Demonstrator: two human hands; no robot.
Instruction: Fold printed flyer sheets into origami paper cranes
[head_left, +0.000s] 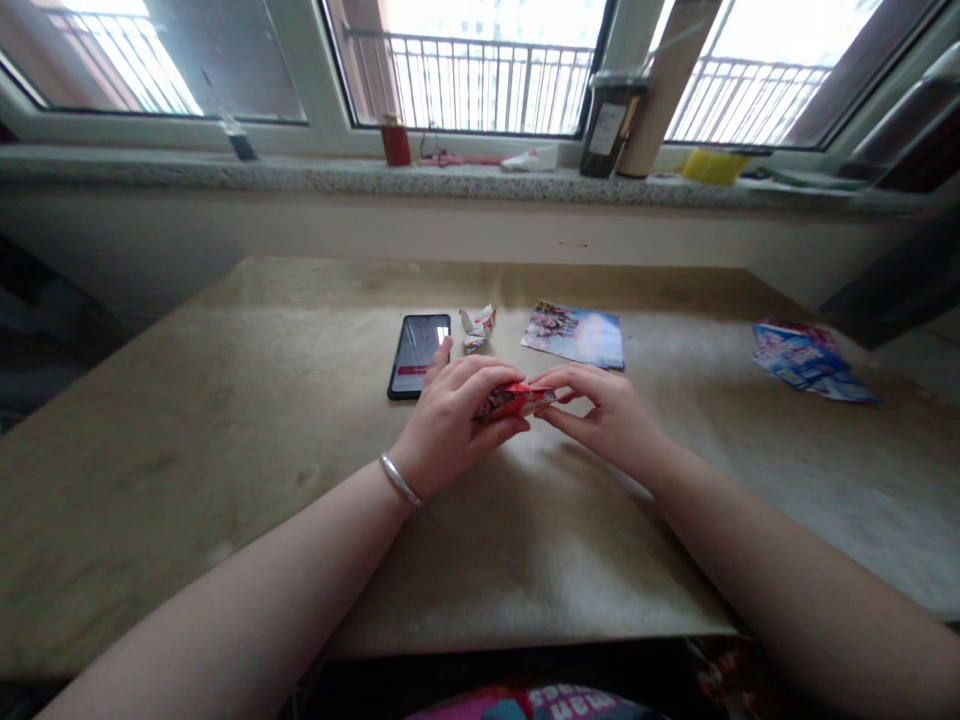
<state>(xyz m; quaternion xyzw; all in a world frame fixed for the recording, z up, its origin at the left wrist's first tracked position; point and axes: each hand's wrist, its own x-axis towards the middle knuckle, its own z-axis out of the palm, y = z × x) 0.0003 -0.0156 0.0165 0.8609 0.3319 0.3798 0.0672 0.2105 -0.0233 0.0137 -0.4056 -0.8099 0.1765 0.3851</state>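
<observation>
A small red packet with printed pictures [514,401] is held just above the table, in front of me. My left hand [461,405] wraps round its left part, thumb below and fingers on top, with a silver bangle [400,480] on the wrist. At the packet's right end, my right hand [592,405] pinches the edge between thumb and fingers. Beyond my left hand lies a smartphone [417,355] with its screen lit; one raised finger overlaps its right edge. What the packet contains is hidden.
Behind the hands lie a crumpled wrapper [478,328] and a printed picture sheet [576,335]. Several blue packets [810,360] rest at the table's right side. On the stone windowsill [300,175] stand a red container [395,141], a dark jar [611,125] and a yellow object [714,167].
</observation>
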